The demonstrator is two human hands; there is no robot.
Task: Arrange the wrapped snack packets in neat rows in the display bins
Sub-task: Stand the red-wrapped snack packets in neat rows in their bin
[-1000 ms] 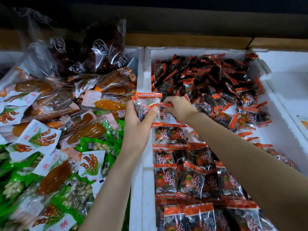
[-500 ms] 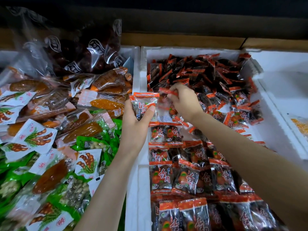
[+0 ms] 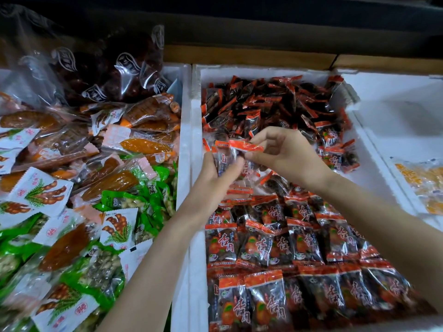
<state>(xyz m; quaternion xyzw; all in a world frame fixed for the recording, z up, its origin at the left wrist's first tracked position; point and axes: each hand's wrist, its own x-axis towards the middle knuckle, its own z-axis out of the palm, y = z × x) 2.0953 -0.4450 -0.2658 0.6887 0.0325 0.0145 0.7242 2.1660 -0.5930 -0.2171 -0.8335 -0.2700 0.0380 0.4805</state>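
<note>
1. The left hand (image 3: 211, 171) is sitting at the centre of the frame, its fingers and thumb curled round a small stack of packets (image 3: 225, 164) and holding them upright, probably so that the edges line up before they go down together.
2. The right hand (image 3: 285, 154) is pinching the orange top seal of a single packet (image 3: 242, 146) between thumb and fingertips, just beside the stack, apparently adding it squarely to the bundle.
3. Both hands are working above the middle bin (image 3: 191, 140), a white foam box. The tidy rows (image 3: 275, 248) are filling its lower part with their labels facing up, while the loose heap (image 3: 275, 101) is waiting in its upper part, within easy reach for picking.
4. Each packet in the rows is showing an orange band, an orange fruit picture and two large red Chinese characters, which seem to read 杏肉; blur is making this uncertain.
5. In the left bin (image 3: 185, 75), white packets with a tamarind picture (image 3: 40, 192), green packets (image 3: 124, 200) and a big clear bag of dark fruit (image 3: 107, 75) are lying jumbled; their writing is too small to read.
6. At the right edge, pale yellow packets (image 3: 422, 180) are lying in the right bin (image 3: 395, 104).
</note>
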